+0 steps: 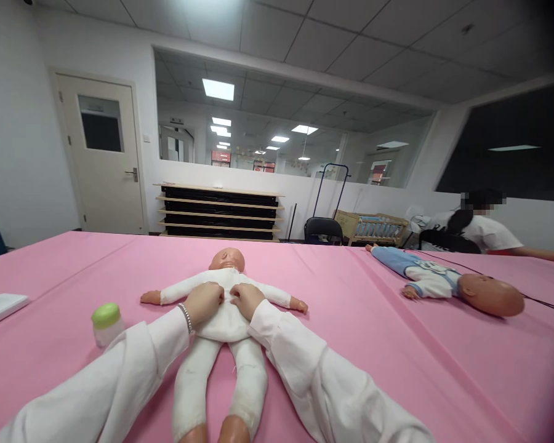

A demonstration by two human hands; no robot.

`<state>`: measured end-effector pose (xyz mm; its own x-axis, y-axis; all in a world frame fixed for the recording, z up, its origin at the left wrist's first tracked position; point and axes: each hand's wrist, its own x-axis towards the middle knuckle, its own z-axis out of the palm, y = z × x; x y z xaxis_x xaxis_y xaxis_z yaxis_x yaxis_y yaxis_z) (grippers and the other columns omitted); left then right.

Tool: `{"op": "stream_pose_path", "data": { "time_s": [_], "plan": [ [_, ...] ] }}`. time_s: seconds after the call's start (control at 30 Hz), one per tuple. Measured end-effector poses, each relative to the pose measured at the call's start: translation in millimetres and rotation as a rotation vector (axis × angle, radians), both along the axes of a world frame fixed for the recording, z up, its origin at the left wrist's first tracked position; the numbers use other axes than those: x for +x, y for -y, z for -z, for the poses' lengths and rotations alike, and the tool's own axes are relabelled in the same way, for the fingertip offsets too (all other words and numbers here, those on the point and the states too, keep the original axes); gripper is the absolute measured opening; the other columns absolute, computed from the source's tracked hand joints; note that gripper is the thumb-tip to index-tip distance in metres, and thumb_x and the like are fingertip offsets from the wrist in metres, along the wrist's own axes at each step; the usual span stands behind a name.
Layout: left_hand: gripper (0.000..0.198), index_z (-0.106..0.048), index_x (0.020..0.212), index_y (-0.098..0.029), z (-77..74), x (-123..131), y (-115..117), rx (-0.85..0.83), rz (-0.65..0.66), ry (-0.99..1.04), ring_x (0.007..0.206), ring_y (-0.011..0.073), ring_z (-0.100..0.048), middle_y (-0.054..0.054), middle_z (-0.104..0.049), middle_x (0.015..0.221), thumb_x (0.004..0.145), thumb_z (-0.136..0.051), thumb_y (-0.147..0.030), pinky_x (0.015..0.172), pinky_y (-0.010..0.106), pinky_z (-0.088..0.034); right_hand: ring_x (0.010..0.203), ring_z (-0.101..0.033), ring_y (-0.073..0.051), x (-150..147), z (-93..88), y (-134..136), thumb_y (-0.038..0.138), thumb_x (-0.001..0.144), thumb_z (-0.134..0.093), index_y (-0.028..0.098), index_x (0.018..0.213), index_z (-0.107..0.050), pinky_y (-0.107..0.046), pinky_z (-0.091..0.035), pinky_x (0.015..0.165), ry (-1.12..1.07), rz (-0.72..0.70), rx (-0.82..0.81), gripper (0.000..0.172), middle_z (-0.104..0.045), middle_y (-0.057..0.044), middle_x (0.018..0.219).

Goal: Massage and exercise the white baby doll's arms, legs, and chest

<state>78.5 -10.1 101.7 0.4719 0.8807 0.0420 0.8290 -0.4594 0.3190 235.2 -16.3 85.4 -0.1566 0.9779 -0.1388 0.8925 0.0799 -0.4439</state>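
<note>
A baby doll [226, 259] lies on its back on a pink-covered table, arms spread and legs toward me. It wears a white long-sleeved top [224, 329], and its legs are covered in white cloth, somewhat stained. My left hand [205, 303], with a beaded bracelet at the wrist, is closed with its fingers pinched at the front of the top. Close beside it, my right hand [248, 300] is also closed on the top's front at the chest. The fingertips are partly hidden, so what small piece they pinch does not show.
A green-lidded jar [107, 323] stands left of the doll, with a white flat object [2, 307] beyond it. Another doll [425, 274] in blue and white clothes lies at the right, near a dark cable. A person [480, 224] in white sits past the table's right side.
</note>
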Motion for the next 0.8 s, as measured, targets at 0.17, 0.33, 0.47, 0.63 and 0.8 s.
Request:
{"op": "stream_pose_path", "data": {
  "time_s": [0.17,0.33,0.47,0.63,0.8],
  "plan": [
    [0.028,-0.064,0.094,-0.015,5.7,3.2,-23.2,0.106,-0.078,-0.049,0.093,0.0228,-0.056,0.009,-0.061,0.1,0.082,-0.038,-0.014,0.073,0.03,-0.041,0.112,-0.046,-0.007,-1.3,8.2,-16.8,0.031,0.082,-0.037,0.024,0.106,-0.057,-0.024,-0.039,0.101,0.023,0.066,0.06,0.032,-0.048,-0.001,0.117],
    [0.028,-0.066,0.085,-0.011,7.4,8.8,-40.6,0.051,-0.067,-0.159,0.084,0.0238,-0.058,0.013,-0.061,0.092,0.081,-0.038,-0.01,0.07,0.033,-0.043,0.105,-0.05,-0.007,-2.0,6.4,-32.6,0.029,0.079,-0.042,0.023,0.101,-0.061,-0.022,-0.04,0.098,0.07,0.036,-0.045,0.029,-0.053,-0.001,0.11],
    [0.031,-0.063,0.098,-0.01,8.4,10.5,-31.9,0.144,-0.079,-0.123,0.102,0.0262,-0.051,0.015,-0.058,0.105,0.085,-0.035,-0.013,0.081,0.036,-0.04,0.117,-0.042,-0.01,-0.5,5.5,-39.2,0.03,0.08,-0.041,0.025,0.116,-0.053,-0.025,-0.036,0.106,0.063,0.039,0.015,0.039,-0.046,-0.001,0.122],
    [0.034,-0.064,0.09,-0.006,10.5,6.6,-11.3,0.105,-0.026,-0.087,0.094,0.023,-0.054,0.014,-0.06,0.094,0.088,-0.031,-0.013,0.081,0.034,-0.039,0.12,-0.042,-0.008,2.9,11.1,-34.8,0.027,0.08,-0.037,0.024,0.113,-0.057,-0.024,-0.032,0.111,0.044,-0.046,-0.023,0.038,-0.044,-0.001,0.126],
    [0.029,-0.066,0.089,-0.01,4.2,8.5,2.6,0.056,-0.059,-0.028,0.09,0.0217,-0.055,0.012,-0.061,0.093,0.083,-0.038,-0.014,0.079,0.032,-0.04,0.109,-0.049,-0.007,2.5,5.6,-15.1,0.034,0.074,-0.047,0.026,0.105,-0.062,-0.021,-0.037,0.101,0.053,-0.035,-0.043,0.035,-0.053,0.001,0.115]
  ]
}}
